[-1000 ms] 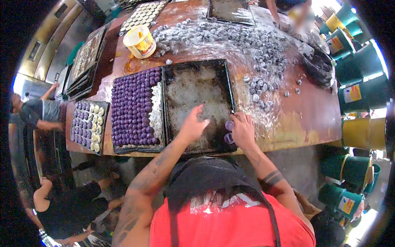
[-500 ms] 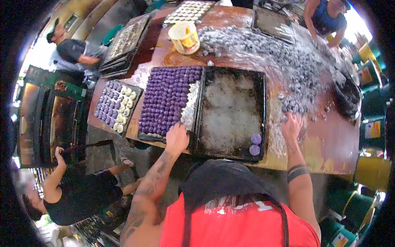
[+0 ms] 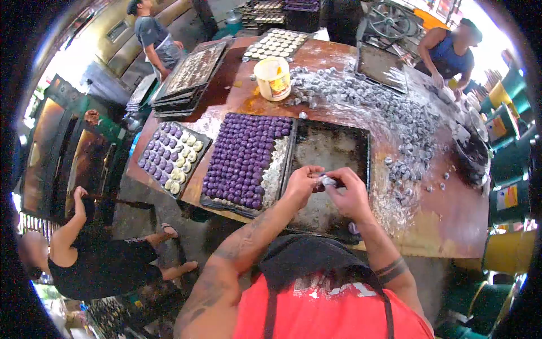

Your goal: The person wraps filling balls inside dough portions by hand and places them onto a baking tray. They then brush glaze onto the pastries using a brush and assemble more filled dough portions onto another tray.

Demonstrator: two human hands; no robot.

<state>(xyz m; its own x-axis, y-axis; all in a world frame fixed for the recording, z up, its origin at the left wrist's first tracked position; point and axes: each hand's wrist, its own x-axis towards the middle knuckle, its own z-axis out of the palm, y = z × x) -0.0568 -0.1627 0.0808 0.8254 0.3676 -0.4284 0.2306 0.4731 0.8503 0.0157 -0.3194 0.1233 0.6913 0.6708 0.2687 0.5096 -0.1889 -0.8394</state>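
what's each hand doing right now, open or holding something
Left hand: curled, close to the right hand's grip; whether it holds anything cannot be told.
Right hand: closed on a small pale piece.

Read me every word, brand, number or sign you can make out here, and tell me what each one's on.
Nothing reads clearly enough to quote.
Red top: white lettering, broken up and blurred, unreadable.
Pale bucket: coloured label, print too small and blurred to read.
Green containers at right: labels, too small and blurred to read.
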